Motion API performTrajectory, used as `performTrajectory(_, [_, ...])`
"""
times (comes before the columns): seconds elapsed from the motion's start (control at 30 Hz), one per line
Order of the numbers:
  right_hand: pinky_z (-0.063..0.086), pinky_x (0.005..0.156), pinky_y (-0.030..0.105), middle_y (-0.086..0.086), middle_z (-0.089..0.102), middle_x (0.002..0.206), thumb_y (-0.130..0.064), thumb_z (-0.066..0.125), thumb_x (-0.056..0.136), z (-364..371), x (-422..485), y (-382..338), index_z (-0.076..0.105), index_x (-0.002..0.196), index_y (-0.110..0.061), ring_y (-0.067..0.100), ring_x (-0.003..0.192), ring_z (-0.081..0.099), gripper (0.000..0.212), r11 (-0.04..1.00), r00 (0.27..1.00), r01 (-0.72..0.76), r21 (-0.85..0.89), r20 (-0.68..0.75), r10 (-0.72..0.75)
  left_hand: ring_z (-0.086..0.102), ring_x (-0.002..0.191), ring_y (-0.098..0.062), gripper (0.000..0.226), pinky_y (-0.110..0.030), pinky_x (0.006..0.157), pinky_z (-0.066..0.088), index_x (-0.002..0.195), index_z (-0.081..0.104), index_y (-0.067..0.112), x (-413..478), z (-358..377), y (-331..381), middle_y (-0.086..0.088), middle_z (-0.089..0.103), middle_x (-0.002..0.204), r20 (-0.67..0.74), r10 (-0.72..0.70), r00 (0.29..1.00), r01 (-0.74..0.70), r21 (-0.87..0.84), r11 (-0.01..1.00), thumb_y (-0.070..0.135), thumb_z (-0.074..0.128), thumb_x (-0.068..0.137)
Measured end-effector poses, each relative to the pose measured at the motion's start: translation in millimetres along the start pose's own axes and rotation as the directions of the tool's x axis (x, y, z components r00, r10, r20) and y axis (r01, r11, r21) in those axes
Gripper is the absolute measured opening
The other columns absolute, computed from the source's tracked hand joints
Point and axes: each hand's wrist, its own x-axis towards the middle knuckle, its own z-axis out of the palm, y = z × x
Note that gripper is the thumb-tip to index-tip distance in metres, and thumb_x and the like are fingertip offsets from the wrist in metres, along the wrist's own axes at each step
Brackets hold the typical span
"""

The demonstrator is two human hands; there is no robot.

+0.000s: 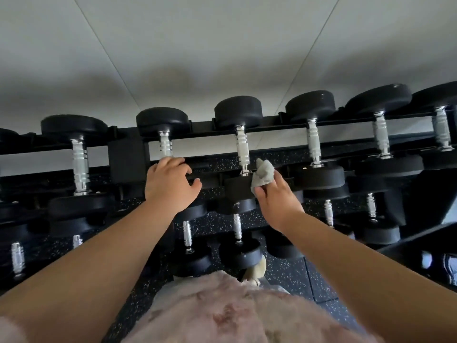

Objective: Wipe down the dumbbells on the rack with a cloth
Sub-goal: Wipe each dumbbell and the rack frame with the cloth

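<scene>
Right hand (277,201) pinching grey cloth (263,175) mid-frame, against near head of centre dumbbell (243,149). Left hand (170,184) spread on next dumbbell's (164,144) near head. Could snag cloth between head and rack (126,157), probably.

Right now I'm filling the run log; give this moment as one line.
right hand: holds grey cloth at middle dumbbell | left hand: on neighbouring dumbbell, top rack
</scene>
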Motion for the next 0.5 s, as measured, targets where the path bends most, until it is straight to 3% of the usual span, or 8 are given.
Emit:
performTrajectory(0.07, [0.027, 0.124, 0.047, 0.009, 0.022, 0.165, -0.052, 0.028, 0.106, 8, 4, -14, 0.038, 0.153, -0.014, 0.029, 0.153, 0.018, 0.06, 0.999, 0.998, 0.027, 0.03, -0.057, -0.025, 0.032, 0.146, -0.017, 0.051, -0.051, 0.123, 0.023, 0.124, 0.071, 0.036, 5, 2, 0, 0.012, 0.056, 0.147, 0.069, 0.046, 0.997, -0.055, 0.126, 0.991, 0.066, 0.044, 0.093])
performTrajectory(0.13, [0.017, 0.126, 0.054, 0.012, 0.02, 0.166, -0.049, 0.035, 0.106, 11, 6, -28, 0.041, 0.151, -0.014, 0.036, 0.156, 0.009, 0.057, 0.991, 0.985, 0.106, -0.086, -0.125, -0.116, 0.042, 0.139, -0.021, 0.059, -0.059, 0.125, 0.013, 0.117, 0.075, 0.036, 10, 3, 0, 0.013, 0.067, 0.128, 0.197, 0.128, 0.972, -0.181, 0.282, 0.942, 0.07, 0.033, 0.092])
performTrajectory(0.2, [0.011, 0.126, 0.059, 0.01, 0.023, 0.166, -0.05, 0.036, 0.104, 14, 9, -33, 0.045, 0.148, -0.021, 0.039, 0.156, 0.008, 0.054, 0.951, 0.964, 0.212, -0.226, -0.109, -0.241, 0.054, 0.126, -0.02, 0.06, -0.063, 0.123, 0.013, 0.109, 0.076, 0.036, 13, 2, -2, 0.015, 0.071, 0.108, 0.245, 0.165, 0.955, -0.24, 0.321, 0.916, 0.07, 0.031, 0.089])
performTrajectory(0.3, [0.016, 0.125, 0.056, 0.005, 0.047, 0.154, -0.051, 0.045, 0.1, 16, 19, -31, 0.062, 0.134, -0.023, 0.033, 0.149, 0.03, 0.047, 0.846, 0.882, 0.411, -0.341, -0.086, -0.463, 0.054, 0.125, -0.017, 0.054, -0.063, 0.123, 0.022, 0.113, 0.076, 0.037, 13, 1, -5, 0.017, 0.072, 0.112, 0.226, 0.173, 0.959, -0.234, 0.278, 0.932, 0.069, 0.04, 0.089])
performTrajectory(0.4, [0.03, 0.121, 0.049, 0.005, 0.061, 0.137, -0.052, 0.057, 0.098, 8, 30, -12, 0.07, 0.124, -0.019, 0.03, 0.133, 0.051, 0.044, 0.773, 0.787, 0.552, -0.311, -0.111, -0.607, 0.051, 0.129, -0.014, 0.047, -0.056, 0.115, 0.04, 0.118, 0.074, 0.036, 13, -2, -3, 0.018, 0.069, 0.12, 0.243, 0.149, 0.958, -0.199, 0.195, 0.96, 0.065, 0.05, 0.09])
performTrajectory(0.5, [0.036, 0.118, 0.049, 0.005, 0.059, 0.139, -0.05, 0.06, 0.098, 3, 33, 16, 0.066, 0.131, -0.016, 0.03, 0.137, 0.048, 0.048, 0.782, 0.775, 0.584, -0.219, -0.136, -0.617, 0.052, 0.127, -0.012, 0.046, -0.04, 0.093, 0.054, 0.12, 0.073, 0.035, 14, -4, -4, 0.018, 0.068, 0.121, 0.246, 0.171, 0.954, -0.214, 0.161, 0.964, 0.064, 0.052, 0.09])
